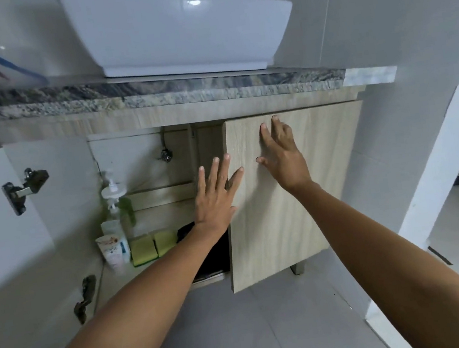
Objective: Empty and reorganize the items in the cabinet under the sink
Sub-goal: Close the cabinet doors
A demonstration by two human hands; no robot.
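Hands come first, nearest of all. The left hand (214,199) is spread flat at the edge of the right cabinet door (292,194), holding nothing. The right hand (281,155) presses open fingers on the door front. The door looks stiff, flat and light; its free left edge is the best place to pull. Farther in, two green sponges (153,246) look soft and squashy, the white tube (113,252) squeezy, and the pump bottles (116,209) may be slippery, so hold their middles.

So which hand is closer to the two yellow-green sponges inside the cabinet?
Left. The left hand is spread at the wooden door's free edge, above and right of the yellow-green sponges. The right hand rests higher on the door's front, farther right.
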